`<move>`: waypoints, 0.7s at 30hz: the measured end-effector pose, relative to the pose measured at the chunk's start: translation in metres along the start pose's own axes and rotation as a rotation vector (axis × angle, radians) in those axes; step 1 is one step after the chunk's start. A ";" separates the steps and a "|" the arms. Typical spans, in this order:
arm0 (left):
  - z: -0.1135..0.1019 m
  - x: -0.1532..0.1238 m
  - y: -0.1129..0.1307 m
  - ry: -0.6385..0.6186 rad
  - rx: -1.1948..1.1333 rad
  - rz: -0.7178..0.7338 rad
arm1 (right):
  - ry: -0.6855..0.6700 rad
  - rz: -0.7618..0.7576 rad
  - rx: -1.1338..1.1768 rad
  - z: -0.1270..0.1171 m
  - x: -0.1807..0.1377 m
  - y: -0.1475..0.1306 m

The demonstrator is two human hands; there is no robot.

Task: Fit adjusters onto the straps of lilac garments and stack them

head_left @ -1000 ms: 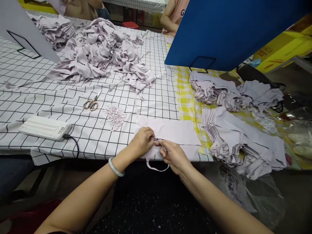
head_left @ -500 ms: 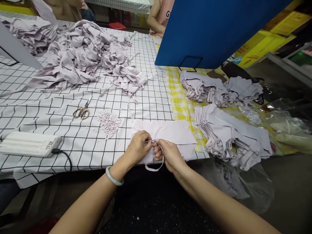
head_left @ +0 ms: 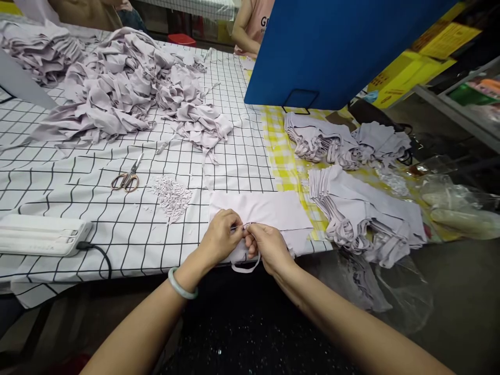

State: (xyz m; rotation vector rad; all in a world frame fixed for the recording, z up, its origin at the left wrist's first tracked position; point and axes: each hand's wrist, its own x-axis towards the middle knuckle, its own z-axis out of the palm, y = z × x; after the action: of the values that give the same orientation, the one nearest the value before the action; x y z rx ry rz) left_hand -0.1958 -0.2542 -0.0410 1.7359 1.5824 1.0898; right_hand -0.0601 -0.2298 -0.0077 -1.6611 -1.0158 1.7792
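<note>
A flat pale lilac fabric piece (head_left: 269, 209) lies at the near edge of the table. My left hand (head_left: 221, 238) and my right hand (head_left: 269, 247) meet over its near edge, fingers pinched together on the fabric where a small tag shows between them. A thin strap loop (head_left: 245, 268) of the same fabric hangs off the table edge below my hands. A pale green bangle (head_left: 180, 284) sits on my left wrist.
Scissors (head_left: 127, 177) and a heap of small cut scraps (head_left: 172, 194) lie left of my hands. A white power bank (head_left: 39, 235) with a cable rests at the left. Lilac fabric piles (head_left: 128, 88) fill the back; folded stacks (head_left: 363, 213) sit right. A blue board (head_left: 332, 47) stands behind. Another person's arm (head_left: 244, 26) shows at the back.
My hands have stayed pinched on the fabric's edge. The view has shifted slightly, so the table items sit further left and lower in the picture.
</note>
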 end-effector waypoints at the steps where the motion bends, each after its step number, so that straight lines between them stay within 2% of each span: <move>1: 0.000 0.000 0.000 -0.002 -0.002 -0.001 | 0.000 -0.007 -0.008 0.000 0.000 0.000; 8: 0.001 0.000 -0.001 0.007 -0.021 -0.019 | -0.056 0.038 0.016 0.004 -0.005 -0.001; 14: 0.002 0.001 -0.001 0.051 -0.029 -0.007 | 0.027 0.008 0.046 0.001 -0.003 0.000; 21: 0.002 0.001 0.002 0.066 -0.048 -0.046 | -0.043 -0.026 0.041 -0.005 -0.003 0.002</move>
State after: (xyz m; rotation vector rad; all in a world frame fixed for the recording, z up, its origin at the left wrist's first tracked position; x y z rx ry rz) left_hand -0.1927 -0.2535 -0.0402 1.6399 1.6145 1.1636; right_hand -0.0548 -0.2330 -0.0076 -1.5847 -1.0079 1.8140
